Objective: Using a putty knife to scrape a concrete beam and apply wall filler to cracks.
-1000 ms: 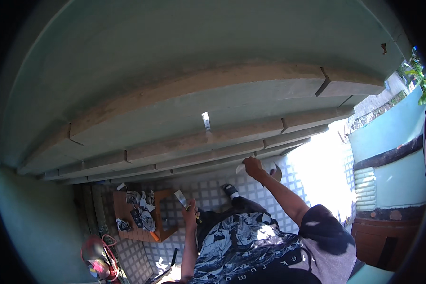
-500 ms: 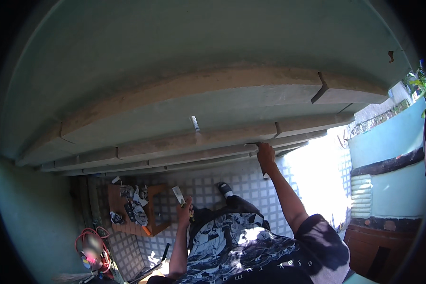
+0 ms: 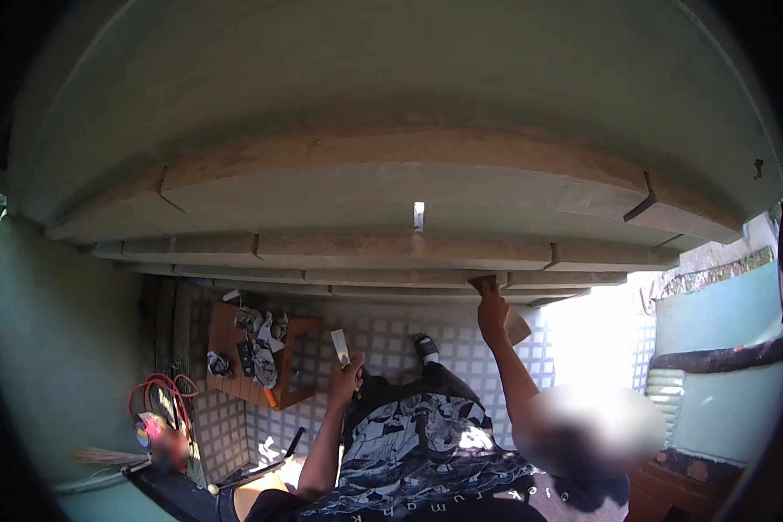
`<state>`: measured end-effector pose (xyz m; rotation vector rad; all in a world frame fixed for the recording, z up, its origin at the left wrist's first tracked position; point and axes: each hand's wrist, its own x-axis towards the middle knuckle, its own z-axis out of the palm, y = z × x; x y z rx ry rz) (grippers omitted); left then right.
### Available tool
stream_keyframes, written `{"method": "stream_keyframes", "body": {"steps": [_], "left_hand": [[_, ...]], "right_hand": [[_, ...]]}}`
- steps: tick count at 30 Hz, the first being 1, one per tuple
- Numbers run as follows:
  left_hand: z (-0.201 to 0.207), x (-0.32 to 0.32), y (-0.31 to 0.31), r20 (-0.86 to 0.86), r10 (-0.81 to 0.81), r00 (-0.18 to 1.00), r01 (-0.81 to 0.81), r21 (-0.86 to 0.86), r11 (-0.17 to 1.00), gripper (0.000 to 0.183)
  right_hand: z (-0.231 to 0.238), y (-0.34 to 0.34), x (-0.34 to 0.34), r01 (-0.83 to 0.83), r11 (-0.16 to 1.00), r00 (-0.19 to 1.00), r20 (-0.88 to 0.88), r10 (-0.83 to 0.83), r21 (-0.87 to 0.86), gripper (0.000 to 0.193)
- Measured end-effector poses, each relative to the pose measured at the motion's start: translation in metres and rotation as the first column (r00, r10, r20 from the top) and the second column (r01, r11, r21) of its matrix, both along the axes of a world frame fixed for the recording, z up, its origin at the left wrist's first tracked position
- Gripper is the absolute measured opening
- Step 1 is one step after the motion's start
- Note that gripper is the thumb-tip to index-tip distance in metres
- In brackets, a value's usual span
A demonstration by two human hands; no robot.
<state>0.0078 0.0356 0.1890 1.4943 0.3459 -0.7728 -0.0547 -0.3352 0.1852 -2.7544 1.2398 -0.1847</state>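
Observation:
My right hand (image 3: pixel 493 315) is raised to the lowest of several stepped ledges (image 3: pixel 391 277) on a green wall and presses a small brown pad (image 3: pixel 484 284), perhaps sandpaper, against the ledge's edge. My left hand (image 3: pixel 347 376) stays lower, close to my chest, gripping a putty knife (image 3: pixel 340 347) whose pale blade points up. A dark patterned apron (image 3: pixel 426 444) covers my front. One foot in a dark sandal (image 3: pixel 424 346) shows on the tiled floor below.
A wooden stool (image 3: pixel 252 357) holding crumpled rags stands on the tiled floor (image 3: pixel 383 335) at lower left. A coil of red cord (image 3: pixel 157 396) lies further left. A small bright slot (image 3: pixel 419 215) marks an upper ledge. A green parapet (image 3: pixel 722 313) is at the right.
My right hand rose from below the ledges to the lowest ledge's edge and shifted along it. My left hand kept the putty knife about still. The view swung to the left.

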Motion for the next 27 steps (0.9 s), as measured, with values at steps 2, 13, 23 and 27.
{"method": "stream_keyframes", "body": {"steps": [2, 13, 23, 27], "left_hand": [[-0.001, 0.003, 0.006, 0.002, -0.011, 1.0, 0.011, -0.008, 1.0, 0.025], [0.002, 0.029, 0.042, -0.014, -0.025, 1.0, 0.023, -0.124, 0.992, 0.024], [0.014, 0.059, 0.098, 0.012, -0.036, 0.999, 0.037, -0.086, 0.996, 0.022], [0.014, 0.071, 0.11, 0.014, -0.059, 0.998, 0.06, -0.099, 0.993, 0.023]], "right_hand": [[-0.022, 0.017, 0.011, -0.025, 0.995, 0.979, -0.197, 0.043, 0.094, 0.026], [-0.084, 0.066, 0.072, -0.018, 0.969, 1.0, 0.005, 0.02, -0.245, 0.017], [-0.032, 0.097, 0.087, -0.003, 0.985, 0.991, -0.134, -0.02, -0.172, 0.018], [-0.035, 0.118, 0.087, -0.144, 0.99, 0.953, -0.27, 0.139, 0.003, 0.016]]}}
